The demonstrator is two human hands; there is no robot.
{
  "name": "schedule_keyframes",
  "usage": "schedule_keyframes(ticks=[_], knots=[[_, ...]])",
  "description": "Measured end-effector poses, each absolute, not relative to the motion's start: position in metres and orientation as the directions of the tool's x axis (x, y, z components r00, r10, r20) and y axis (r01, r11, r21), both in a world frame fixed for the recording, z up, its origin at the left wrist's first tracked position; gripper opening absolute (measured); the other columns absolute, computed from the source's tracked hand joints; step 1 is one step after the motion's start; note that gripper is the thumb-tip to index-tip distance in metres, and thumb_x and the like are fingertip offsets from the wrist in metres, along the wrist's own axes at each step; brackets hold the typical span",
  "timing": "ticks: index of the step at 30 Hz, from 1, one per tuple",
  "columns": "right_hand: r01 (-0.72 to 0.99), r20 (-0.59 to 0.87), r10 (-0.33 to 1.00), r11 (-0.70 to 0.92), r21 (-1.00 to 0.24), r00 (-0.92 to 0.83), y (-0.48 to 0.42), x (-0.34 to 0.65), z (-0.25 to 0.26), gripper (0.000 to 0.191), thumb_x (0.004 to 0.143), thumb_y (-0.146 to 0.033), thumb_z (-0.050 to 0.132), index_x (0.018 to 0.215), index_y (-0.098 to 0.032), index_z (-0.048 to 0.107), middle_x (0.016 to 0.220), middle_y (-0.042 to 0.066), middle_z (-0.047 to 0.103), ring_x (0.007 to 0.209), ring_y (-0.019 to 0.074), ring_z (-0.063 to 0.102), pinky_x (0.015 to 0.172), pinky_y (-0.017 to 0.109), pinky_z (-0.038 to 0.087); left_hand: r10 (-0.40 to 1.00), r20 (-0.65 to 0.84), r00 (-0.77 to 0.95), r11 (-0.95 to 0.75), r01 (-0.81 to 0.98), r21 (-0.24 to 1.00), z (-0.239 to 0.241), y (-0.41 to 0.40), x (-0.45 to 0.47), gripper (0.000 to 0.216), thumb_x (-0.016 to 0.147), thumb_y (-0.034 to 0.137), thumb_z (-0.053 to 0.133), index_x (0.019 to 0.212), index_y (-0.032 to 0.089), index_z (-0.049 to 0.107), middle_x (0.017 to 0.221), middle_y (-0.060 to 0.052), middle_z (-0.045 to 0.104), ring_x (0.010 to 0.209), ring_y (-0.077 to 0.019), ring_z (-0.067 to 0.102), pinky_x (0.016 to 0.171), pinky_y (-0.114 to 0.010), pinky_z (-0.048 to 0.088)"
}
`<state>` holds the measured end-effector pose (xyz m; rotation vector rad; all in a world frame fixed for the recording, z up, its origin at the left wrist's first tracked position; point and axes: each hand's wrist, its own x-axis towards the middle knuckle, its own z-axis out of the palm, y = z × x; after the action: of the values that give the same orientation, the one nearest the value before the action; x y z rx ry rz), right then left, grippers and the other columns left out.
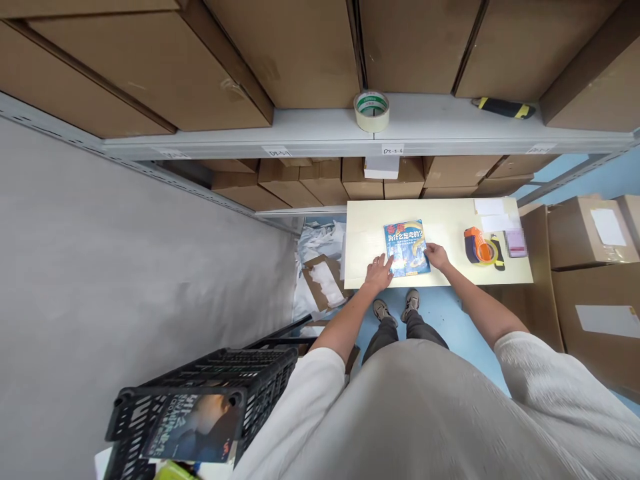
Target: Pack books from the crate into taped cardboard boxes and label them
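Observation:
A blue picture book (406,250) with red and white Chinese lettering lies face up on the cream-coloured table (363,233). My left hand (379,272) rests at the book's lower left corner, its fingers apart and the fingertips touching the cover. At the right edge of the book is my right hand (437,256), with thumb and fingers closed on that edge. To the right of it on the table are an orange and dark tape dispenser (477,247) with a roll of tape and a black and yellow box cutter (499,257).
White paper slips (490,208) and a purple card (515,243) lie at the table's right. Above, a shelf (320,127) carries cardboard boxes, a tape roll (371,112) and another cutter (505,108). A black crate (265,373) with books stands lower left; boxes (595,293) stack at right.

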<state>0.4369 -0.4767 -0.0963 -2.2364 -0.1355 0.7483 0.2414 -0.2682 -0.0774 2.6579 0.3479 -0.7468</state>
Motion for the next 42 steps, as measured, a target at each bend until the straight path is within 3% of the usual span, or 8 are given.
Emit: schedule_keyframes(ticks=[9, 15, 21, 31, 37, 42], knots=[[-0.050, -0.426, 0.265, -0.799, -0.599, 0.865, -0.499, 0.441, -0.085, 0.045, 0.088, -0.018, 0.055, 0.129, -0.016, 0.075, 0.139, 0.014, 0.074, 0.110, 0.0236, 0.074, 0.112, 0.040, 0.055, 0.146, -0.577, 0.804, -0.911, 0.336, 0.237, -0.076, -0.270, 0.253, 0.089, 0.104, 0.051, 0.059, 0.180, 0.032, 0.018, 0.185, -0.015, 0.023, 0.164, -0.0425, 0.031, 0.127, -0.059, 0.036], [0.015, -0.422, 0.208, -0.909, -0.416, 0.882, -0.511, 0.459, -0.079, 0.055, 0.092, -0.023, 0.058, 0.146, -0.013, 0.062, 0.154, 0.022, 0.055, 0.132, 0.0328, 0.062, 0.116, 0.045, 0.049, 0.157, -0.591, 0.792, -0.921, 0.334, 0.203, -0.071, -0.272, 0.260, 0.099, 0.099, 0.056, 0.067, 0.180, 0.031, 0.017, 0.181, -0.018, 0.028, 0.159, -0.0443, 0.035, 0.124, -0.058, 0.040], [0.017, -0.506, 0.172, -0.955, -0.295, 0.845, -0.509, 0.467, -0.082, 0.063, 0.092, -0.026, 0.062, 0.153, -0.015, 0.049, 0.157, 0.024, 0.048, 0.142, 0.0397, 0.052, 0.115, 0.050, 0.047, 0.168, -0.594, 0.787, -0.923, 0.337, 0.185, -0.068, -0.273, 0.262, 0.101, 0.097, 0.051, 0.070, 0.180, 0.030, 0.017, 0.179, -0.018, 0.031, 0.158, -0.0435, 0.037, 0.122, -0.056, 0.043], [-0.029, -0.505, 0.122, -0.959, -0.281, 0.855, -0.502, 0.473, -0.084, 0.062, 0.089, -0.021, 0.062, 0.149, -0.012, 0.048, 0.150, 0.027, 0.053, 0.140, 0.0405, 0.055, 0.114, 0.052, 0.047, 0.173, -0.602, 0.779, -0.916, 0.352, 0.192, -0.073, -0.272, 0.260, 0.099, 0.099, 0.046, 0.069, 0.180, 0.032, 0.015, 0.183, -0.016, 0.026, 0.162, -0.0412, 0.032, 0.124, -0.054, 0.043], [-0.041, -0.486, 0.094, -0.965, -0.259, 0.869, -0.498, 0.471, -0.079, 0.050, 0.089, -0.024, 0.065, 0.137, -0.015, 0.058, 0.127, 0.021, 0.071, 0.129, 0.0389, 0.061, 0.112, 0.054, 0.042, 0.169, -0.597, 0.784, -0.920, 0.342, 0.189, -0.074, -0.274, 0.262, 0.098, 0.099, 0.044, 0.070, 0.180, 0.030, 0.017, 0.181, -0.018, 0.027, 0.162, -0.0414, 0.033, 0.124, -0.053, 0.042], [-0.065, -0.494, 0.069, -0.966, -0.249, 0.867, -0.489, 0.468, -0.070, 0.043, 0.089, -0.026, 0.066, 0.132, -0.019, 0.062, 0.120, 0.018, 0.074, 0.134, 0.0411, 0.058, 0.113, 0.059, 0.038, 0.167, -0.609, 0.775, -0.919, 0.346, 0.188, -0.074, -0.274, 0.263, 0.097, 0.099, 0.042, 0.069, 0.180, 0.026, 0.019, 0.182, -0.020, 0.026, 0.161, -0.0417, 0.034, 0.124, -0.053, 0.043]])
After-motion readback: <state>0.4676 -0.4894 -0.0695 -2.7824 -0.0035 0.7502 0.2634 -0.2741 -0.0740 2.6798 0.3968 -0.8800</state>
